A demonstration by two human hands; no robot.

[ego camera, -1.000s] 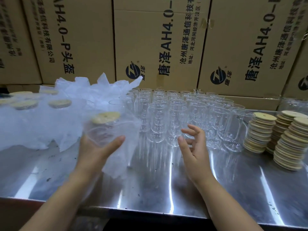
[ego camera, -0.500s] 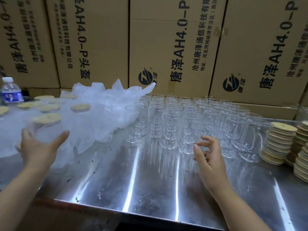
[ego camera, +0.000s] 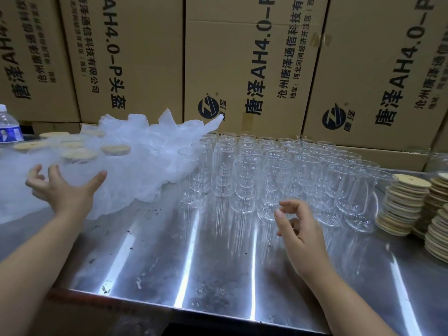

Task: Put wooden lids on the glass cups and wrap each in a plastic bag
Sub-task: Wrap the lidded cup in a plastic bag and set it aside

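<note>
Several bare glass cups [ego camera: 274,173] stand in rows at the middle and back of the steel table [ego camera: 194,263]. Stacks of round wooden lids [ego camera: 404,202] sit to their right. On the left, lidded cups wrapped in cloudy plastic bags [ego camera: 80,156] stand together beside a heap of loose bags [ego camera: 157,151]. My left hand [ego camera: 61,190] is spread with straight fingers right in front of the wrapped cups and grips nothing. Just in front of the nearest bare cups, my right hand [ego camera: 299,231] hovers with loosely curled fingers and holds nothing.
A wall of printed cardboard boxes [ego camera: 242,69] rises right behind the table. A water bottle [ego camera: 8,127] stands at the far left edge. The table's front edge runs close to my forearms.
My left hand carried the bagged, lidded cup leftward to the wrapped group and let go of it; its fingers are now spread. My right hand has barely moved.
</note>
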